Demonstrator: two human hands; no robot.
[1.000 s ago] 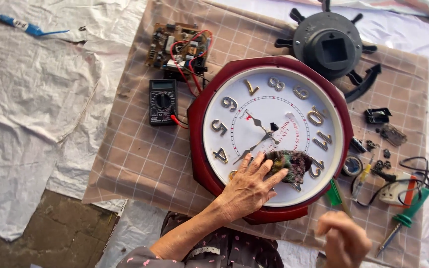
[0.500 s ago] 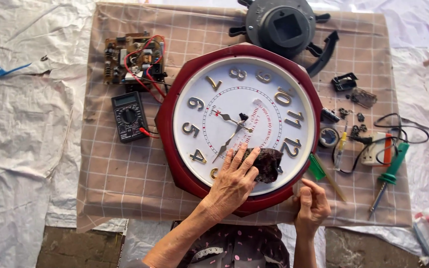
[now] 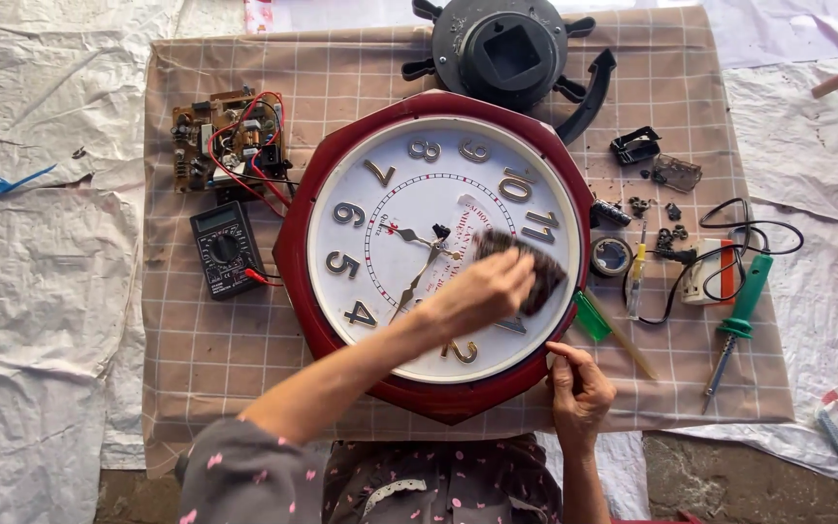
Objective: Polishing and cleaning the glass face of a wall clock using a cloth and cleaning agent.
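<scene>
Fingers of my right hand [image 3: 579,388] pinch the near red rim of the clock [image 3: 434,252], steadying it. Left hand [image 3: 477,291] is closed on a dark cloth [image 3: 526,272], pressed flat on the glass approx. over the 1–2 numerals. Clock lies face-up, mid-mat. Wiping looks partway, I'd judge; can't tell how much glass is done. Farther off: multimeter [image 3: 227,248], circuit board [image 3: 228,141], black round housing [image 3: 501,49].

A black multimeter [image 3: 227,248] lay at nine o'clock of the wall clock [image 3: 434,252], its small grey rectangular screen [image 3: 216,219] at its far end. A small red emblem [image 3: 391,230] sat on the white dial, at nine o'clock of centre.
</scene>
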